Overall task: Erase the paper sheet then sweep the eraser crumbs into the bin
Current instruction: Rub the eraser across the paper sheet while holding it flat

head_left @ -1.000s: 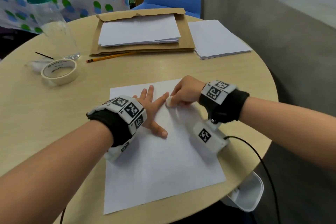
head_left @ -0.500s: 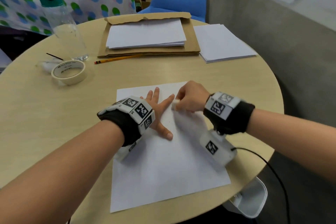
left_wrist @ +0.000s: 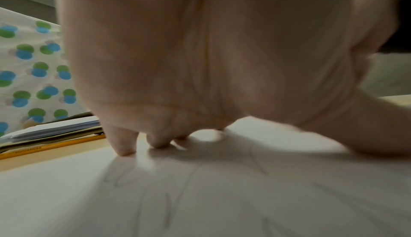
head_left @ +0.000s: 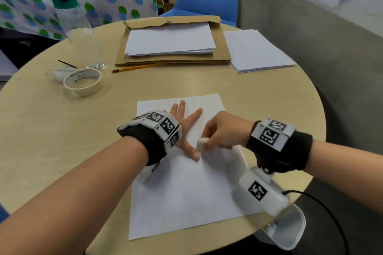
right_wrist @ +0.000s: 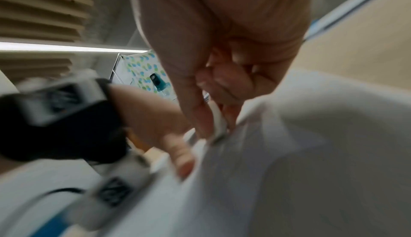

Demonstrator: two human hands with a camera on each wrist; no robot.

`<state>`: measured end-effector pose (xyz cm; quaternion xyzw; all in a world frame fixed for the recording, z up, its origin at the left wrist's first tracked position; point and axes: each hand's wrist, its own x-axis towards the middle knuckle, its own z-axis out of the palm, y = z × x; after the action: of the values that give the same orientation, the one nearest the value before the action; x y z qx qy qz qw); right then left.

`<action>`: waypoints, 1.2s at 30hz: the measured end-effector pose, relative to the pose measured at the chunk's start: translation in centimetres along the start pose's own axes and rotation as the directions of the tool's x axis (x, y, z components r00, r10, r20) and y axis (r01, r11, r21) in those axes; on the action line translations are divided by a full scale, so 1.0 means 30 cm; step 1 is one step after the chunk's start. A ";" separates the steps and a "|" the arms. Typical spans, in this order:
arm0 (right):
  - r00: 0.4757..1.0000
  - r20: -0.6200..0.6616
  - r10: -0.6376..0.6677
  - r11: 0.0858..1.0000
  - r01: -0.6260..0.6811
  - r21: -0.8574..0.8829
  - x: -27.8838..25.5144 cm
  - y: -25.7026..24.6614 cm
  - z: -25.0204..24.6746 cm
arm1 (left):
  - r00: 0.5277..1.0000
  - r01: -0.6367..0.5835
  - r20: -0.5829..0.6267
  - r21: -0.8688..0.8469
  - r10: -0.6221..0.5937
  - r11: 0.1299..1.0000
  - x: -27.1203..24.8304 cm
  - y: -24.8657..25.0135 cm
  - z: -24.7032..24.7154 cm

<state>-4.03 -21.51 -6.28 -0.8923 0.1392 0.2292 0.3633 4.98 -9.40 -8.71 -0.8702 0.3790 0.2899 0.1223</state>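
A white paper sheet (head_left: 186, 188) lies on the round table in front of me. My left hand (head_left: 184, 128) presses flat on its upper part with fingers spread. Faint pencil lines show on the paper sheet (left_wrist: 177, 196) under my left hand (left_wrist: 200, 64). My right hand (head_left: 223, 130) pinches a small white eraser (head_left: 201, 143) and holds it on the sheet, just right of the left thumb. In the blurred right wrist view the eraser (right_wrist: 219, 119) sits between thumb and fingers of my right hand (right_wrist: 222, 86). A white bin (head_left: 290, 230) stands below the table's near right edge.
A tape roll (head_left: 83, 82), a clear bottle (head_left: 80, 33) and a yellow pencil (head_left: 136, 67) lie at the far left. A paper stack on a brown envelope (head_left: 172, 41) and another paper stack (head_left: 257, 51) sit at the back. A blue chair (head_left: 207, 2) stands behind the table (head_left: 51, 130).
My right hand has slid the eraser down the sheet from beside the left index finger to beside the left thumb. The left hand stays pressed on the sheet.
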 end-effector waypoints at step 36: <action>0.996 -0.081 0.025 0.988 -0.012 0.151 0.025 0.009 -0.013 | 0.992 -0.126 -0.024 -0.009 0.125 0.992 -0.036 0.030 -0.019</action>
<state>-3.38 -22.03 -6.59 -0.8697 0.1794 0.1841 0.4214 3.97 -9.64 -7.61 -0.8487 0.4328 0.2887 0.0947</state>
